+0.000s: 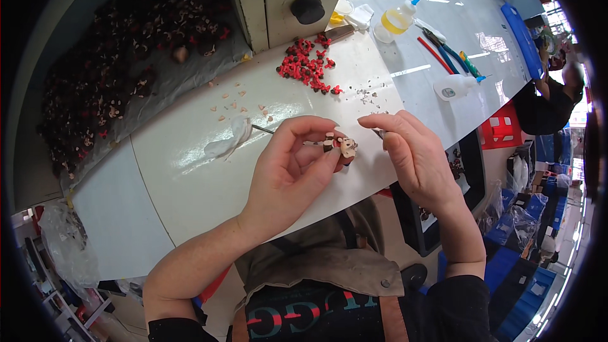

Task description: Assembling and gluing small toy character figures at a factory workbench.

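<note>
My left hand (288, 168) is closed on a small painted figurine (347, 146) with a cream head and a red and dark brown body, pinched between thumb and fingers. To its right, my right hand (408, 152) is raised with thumb and fingers brought together around something small. A short dark metallic bit (379, 133) shows at those fingertips, apart from the figurine; its kind is unclear. Behind my left hand lies a thin metal tool whose handle is wrapped in white cloth (239, 133). A pile of small red and dark brown pieces (308, 66) sits farther off on the white board (183, 177).
Left stands a machine housing (256, 0) beside a heap of dark figurine parts (139, 50). At the back right are a bottle of yellow liquid (396, 22), a white bottle (456, 87) and pliers (443, 50). A black tray (415, 221) is beside the table; another person (548, 101) is at far right.
</note>
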A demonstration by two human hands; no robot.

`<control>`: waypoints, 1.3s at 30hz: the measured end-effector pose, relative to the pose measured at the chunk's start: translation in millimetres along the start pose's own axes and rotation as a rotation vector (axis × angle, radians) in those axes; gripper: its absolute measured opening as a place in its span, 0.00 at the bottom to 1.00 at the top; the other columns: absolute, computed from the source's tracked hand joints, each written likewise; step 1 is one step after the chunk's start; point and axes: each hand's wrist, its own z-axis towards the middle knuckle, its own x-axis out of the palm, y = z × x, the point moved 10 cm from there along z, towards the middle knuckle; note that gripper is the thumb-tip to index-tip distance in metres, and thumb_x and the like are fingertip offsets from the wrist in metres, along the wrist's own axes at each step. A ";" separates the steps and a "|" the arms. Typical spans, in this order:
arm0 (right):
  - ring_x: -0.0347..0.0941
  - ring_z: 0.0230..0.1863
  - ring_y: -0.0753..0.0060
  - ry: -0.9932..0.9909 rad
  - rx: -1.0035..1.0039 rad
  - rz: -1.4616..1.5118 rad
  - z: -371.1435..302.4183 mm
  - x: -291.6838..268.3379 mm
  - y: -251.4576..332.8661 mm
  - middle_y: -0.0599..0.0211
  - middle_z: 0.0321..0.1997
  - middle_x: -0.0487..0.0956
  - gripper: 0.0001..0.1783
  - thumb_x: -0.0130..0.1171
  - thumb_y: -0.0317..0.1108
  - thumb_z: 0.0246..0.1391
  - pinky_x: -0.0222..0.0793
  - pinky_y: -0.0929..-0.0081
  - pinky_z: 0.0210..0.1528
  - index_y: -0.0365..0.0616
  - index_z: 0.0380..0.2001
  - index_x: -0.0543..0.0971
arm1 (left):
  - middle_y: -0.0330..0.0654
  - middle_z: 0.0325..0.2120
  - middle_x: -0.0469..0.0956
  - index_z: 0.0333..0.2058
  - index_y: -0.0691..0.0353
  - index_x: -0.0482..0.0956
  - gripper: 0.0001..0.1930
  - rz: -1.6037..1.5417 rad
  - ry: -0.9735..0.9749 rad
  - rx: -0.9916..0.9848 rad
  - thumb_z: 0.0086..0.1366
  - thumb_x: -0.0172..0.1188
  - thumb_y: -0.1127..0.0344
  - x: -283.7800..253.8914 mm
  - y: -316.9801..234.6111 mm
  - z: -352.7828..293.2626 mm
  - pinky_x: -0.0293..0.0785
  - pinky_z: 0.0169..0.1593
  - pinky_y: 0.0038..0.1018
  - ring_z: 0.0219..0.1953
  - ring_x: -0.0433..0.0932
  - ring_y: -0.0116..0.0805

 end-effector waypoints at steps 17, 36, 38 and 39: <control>0.70 0.35 0.78 0.020 0.054 0.341 -11.7 14.4 4.5 0.64 0.39 0.76 0.15 0.50 0.28 0.58 0.66 0.81 0.40 0.41 0.48 0.74 | 0.46 0.40 0.75 0.47 0.68 0.61 0.14 -0.036 -0.017 -0.021 0.63 0.50 0.79 0.0 2.7 -0.2 0.72 0.50 0.22 0.44 0.77 0.29; 0.71 0.29 0.73 0.009 -0.107 0.177 -8.4 11.1 6.3 0.65 0.31 0.76 0.15 0.53 0.22 0.52 0.66 0.78 0.33 0.42 0.45 0.76 | 0.42 0.41 0.75 0.48 0.68 0.68 0.12 -0.028 -0.009 -0.131 0.66 0.50 0.72 -4.1 7.3 1.8 0.73 0.47 0.20 0.40 0.76 0.23; 0.71 0.30 0.75 -0.020 -0.093 0.236 -8.7 8.9 4.0 0.64 0.33 0.77 0.15 0.52 0.23 0.54 0.67 0.79 0.35 0.41 0.46 0.76 | 0.41 0.42 0.75 0.49 0.67 0.69 0.13 -0.017 0.012 -0.138 0.68 0.49 0.70 -4.1 7.5 3.3 0.73 0.47 0.20 0.40 0.75 0.23; 0.71 0.32 0.75 0.010 -0.063 0.297 -9.4 10.3 4.3 0.63 0.36 0.77 0.16 0.52 0.24 0.55 0.68 0.79 0.38 0.40 0.47 0.75 | 0.40 0.42 0.75 0.49 0.66 0.69 0.13 0.007 0.023 -0.130 0.68 0.48 0.68 -4.3 7.0 4.3 0.73 0.47 0.20 0.41 0.74 0.22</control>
